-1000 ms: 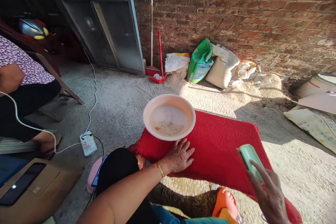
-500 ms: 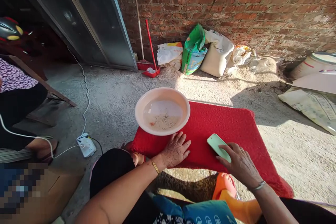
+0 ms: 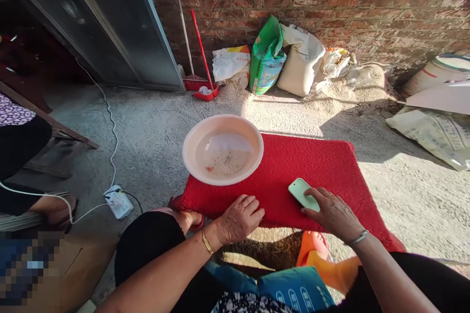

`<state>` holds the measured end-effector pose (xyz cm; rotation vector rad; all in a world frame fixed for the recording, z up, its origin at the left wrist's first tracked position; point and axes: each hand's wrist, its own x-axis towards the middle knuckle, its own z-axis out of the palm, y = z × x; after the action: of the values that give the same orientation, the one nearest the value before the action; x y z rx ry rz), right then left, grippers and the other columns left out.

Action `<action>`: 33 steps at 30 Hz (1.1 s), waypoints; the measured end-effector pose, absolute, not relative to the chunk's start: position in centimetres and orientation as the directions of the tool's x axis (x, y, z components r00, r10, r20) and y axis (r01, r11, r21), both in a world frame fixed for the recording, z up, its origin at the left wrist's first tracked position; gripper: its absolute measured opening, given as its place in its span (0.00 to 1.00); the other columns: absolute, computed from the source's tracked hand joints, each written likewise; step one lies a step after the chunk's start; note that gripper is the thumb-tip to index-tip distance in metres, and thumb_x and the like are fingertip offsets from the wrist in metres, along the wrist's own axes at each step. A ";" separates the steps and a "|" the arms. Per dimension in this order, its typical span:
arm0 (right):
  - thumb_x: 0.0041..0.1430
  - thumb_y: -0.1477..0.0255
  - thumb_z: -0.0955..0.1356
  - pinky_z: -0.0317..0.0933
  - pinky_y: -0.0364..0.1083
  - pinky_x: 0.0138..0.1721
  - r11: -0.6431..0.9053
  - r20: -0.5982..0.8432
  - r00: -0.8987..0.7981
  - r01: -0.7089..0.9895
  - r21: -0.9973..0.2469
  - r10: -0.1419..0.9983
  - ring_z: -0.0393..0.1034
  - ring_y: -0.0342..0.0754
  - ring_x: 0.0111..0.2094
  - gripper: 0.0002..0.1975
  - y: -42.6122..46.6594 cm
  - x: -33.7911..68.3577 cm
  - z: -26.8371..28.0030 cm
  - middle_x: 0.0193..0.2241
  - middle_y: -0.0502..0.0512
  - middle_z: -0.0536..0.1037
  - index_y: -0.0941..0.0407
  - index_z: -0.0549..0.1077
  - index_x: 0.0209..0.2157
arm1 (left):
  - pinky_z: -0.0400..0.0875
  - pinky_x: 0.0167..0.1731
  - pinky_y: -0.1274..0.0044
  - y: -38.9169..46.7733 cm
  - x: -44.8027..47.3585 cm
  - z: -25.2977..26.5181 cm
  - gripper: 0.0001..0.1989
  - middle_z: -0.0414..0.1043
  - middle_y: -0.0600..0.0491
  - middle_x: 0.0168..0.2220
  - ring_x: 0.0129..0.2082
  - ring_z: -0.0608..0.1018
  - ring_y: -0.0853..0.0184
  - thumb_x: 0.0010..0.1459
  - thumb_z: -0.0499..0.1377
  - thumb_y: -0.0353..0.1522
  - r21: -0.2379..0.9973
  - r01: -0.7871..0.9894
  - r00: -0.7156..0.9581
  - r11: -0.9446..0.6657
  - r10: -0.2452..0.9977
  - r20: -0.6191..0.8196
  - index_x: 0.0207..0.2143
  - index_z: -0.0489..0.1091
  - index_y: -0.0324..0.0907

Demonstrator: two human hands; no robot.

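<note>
Currently grips a pale green brush (image 3: pixel 299 190) in the right hand (image 3: pixel 332 212), with thumb at the near side and fingers over the top, at 4 o'clock from the middle of the view. Shows the brush smooth side up on a red plush-covered counter (image 3: pixel 319 161), with a small hole in the far end, aimed between 10 and 11 o'clock. Cannot make out the underside of the brush.

Holds the left hand (image 3: pixel 240 217) at 6 o'clock, by the near edge of the counter, with fingers loosely curled and nothing in the grasp. Wears a gold bangle (image 3: pixel 207 243) on the left wrist and a silvery bracelet (image 3: pixel 357 238) on the right.

Has a wide pale pink basin (image 3: pixel 191 149) at the 10 o'clock corner of the counter, just beyond the left hand and apart from the brush. Shows water (image 3: pixel 242 144) inside, with pale grit (image 3: pixel 229 161) and a small reddish bit (image 3: pixel 208 168).

Takes in, farther off, a red dustpan (image 3: pixel 205 95) at 11 o'clock and a green sack (image 3: pixel 266 61) at 1 o'clock, along the foot of a brick wall (image 3: pixel 348 5). Includes a white power strip (image 3: pixel 119 203) on the concrete floor (image 3: pixel 150 142) at 8 o'clock, part of another person (image 3: pixel 22 146) at 9 o'clock, and an orange slipper (image 3: pixel 306 244) at 5 o'clock, beyond the counter's near edge.
</note>
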<state>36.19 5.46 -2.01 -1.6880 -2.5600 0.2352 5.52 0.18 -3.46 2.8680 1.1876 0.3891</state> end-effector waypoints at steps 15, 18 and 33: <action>0.58 0.64 0.66 0.64 0.48 0.38 0.418 0.045 -0.419 0.881 -0.220 0.907 0.71 0.50 0.36 0.13 4.9 35.9 -2.5 0.39 0.56 0.72 0.53 0.67 0.43 | 0.42 0.63 0.56 0.9 9.4 -6.2 0.48 0.44 0.33 0.66 0.67 0.46 0.49 0.54 0.48 0.60 0.154 0.831 0.509 -0.535 0.842 0.176 0.63 0.51 0.31; 0.58 0.64 0.66 0.65 0.48 0.39 0.415 0.055 -0.414 0.879 -0.237 0.909 0.71 0.50 0.37 0.14 4.9 35.9 -2.5 0.39 0.56 0.72 0.53 0.66 0.44 | 0.39 0.64 0.59 0.3 9.4 -5.2 0.43 0.45 0.40 0.67 0.68 0.45 0.55 0.57 0.46 0.58 0.158 0.739 0.631 -0.654 0.756 0.174 0.65 0.49 0.37; 0.54 0.65 0.68 0.61 0.50 0.41 0.356 -0.012 -0.365 0.914 -0.192 0.931 0.68 0.55 0.43 0.13 5.3 35.2 -1.5 0.43 0.59 0.72 0.54 0.69 0.41 | 0.63 0.45 0.67 -0.8 8.3 -2.9 0.10 0.73 0.49 0.36 0.41 0.74 0.62 0.65 0.50 0.34 0.082 0.473 0.859 -0.877 0.480 0.181 0.37 0.69 0.41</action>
<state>35.16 5.35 -1.48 -1.7099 -2.5043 0.2528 8.29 -0.84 -2.88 2.9945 0.7676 0.3054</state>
